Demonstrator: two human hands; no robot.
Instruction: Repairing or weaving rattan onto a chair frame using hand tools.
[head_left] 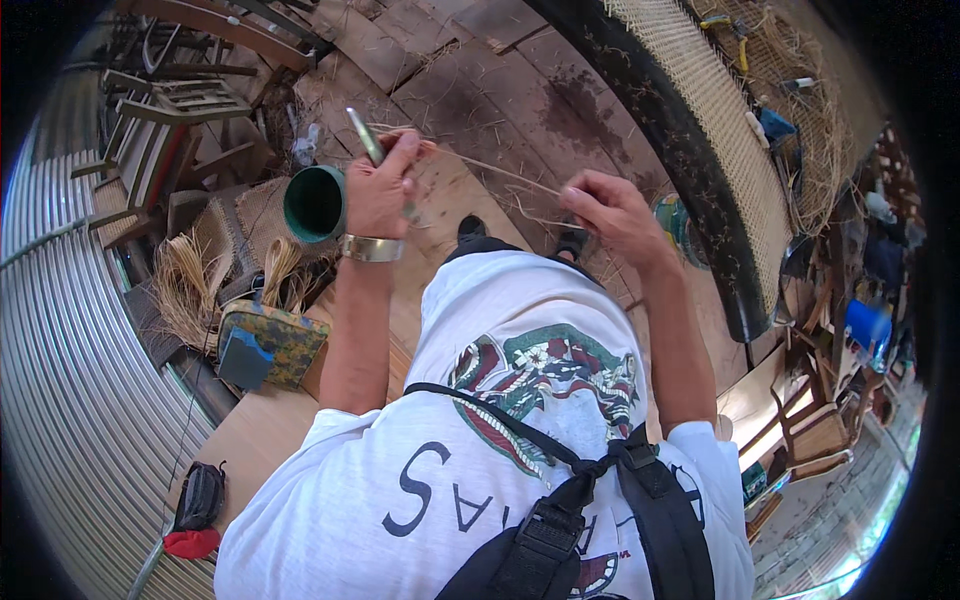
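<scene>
My left hand [378,195], with a metal cuff at its wrist, is closed around a slim green tool with a shiny silver end [366,136]; its exact kind I cannot make out. From the same fingers a thin pale cane strand [498,169] runs rightward to my right hand [612,212]. There the thumb and fingers pinch it, and the strand looks fairly straight between the hands. Just left of my left hand stands a dark green bucket [318,206]. Bundles of loose cane fibre [185,290] lie farther left.
A black curved frame with woven cane [690,60] arches along the right. Behind my right hand is a clear container [682,232]. Wooden chairs [175,130] are stacked at the far left, near a corrugated metal wall [75,400]. A camouflage-patterned box [290,345] sits by my left forearm.
</scene>
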